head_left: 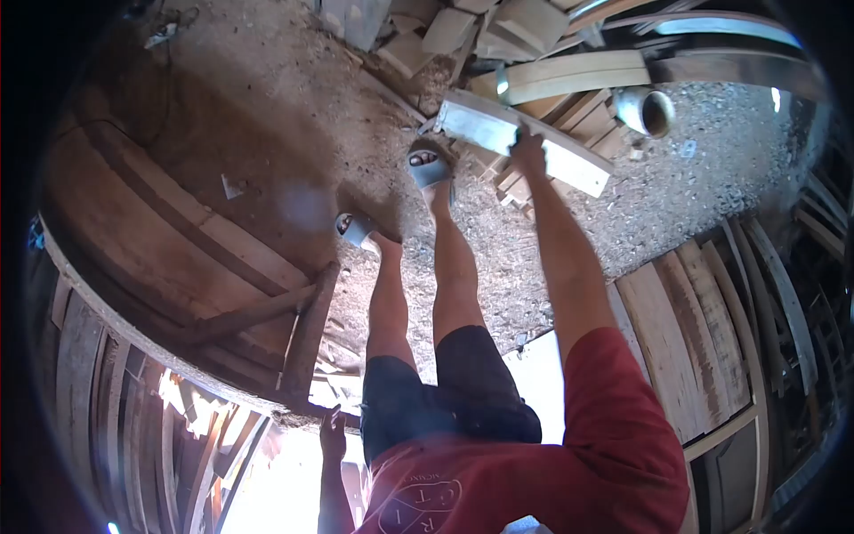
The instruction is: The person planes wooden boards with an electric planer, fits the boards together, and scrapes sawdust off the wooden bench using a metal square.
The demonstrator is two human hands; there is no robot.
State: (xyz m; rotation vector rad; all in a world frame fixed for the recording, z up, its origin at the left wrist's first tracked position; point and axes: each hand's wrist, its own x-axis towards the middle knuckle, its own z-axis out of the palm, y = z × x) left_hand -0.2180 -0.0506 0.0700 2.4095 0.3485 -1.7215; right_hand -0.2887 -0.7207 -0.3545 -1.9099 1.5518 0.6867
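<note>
My right hand point(527, 151) reaches forward and is closed on the upper edge of a pale wooden board point(574, 167), with its fingers partly in shadow. The board lies at a slant over a pile of short wood pieces point(516, 189), its lit face towards me. Low on the left, my left hand point(333, 433) hangs near the leg end of a wooden bench point(307, 334), its fingers apart and nothing in them.
A round hollow pipe-like container point(645, 111) lies right of the board. Wood offcuts point(525, 27) are heaped at the top. Stacked planks point(689, 329) stand at right. My sandalled feet point(430, 167) are on the chip-strewn ground point(498, 258).
</note>
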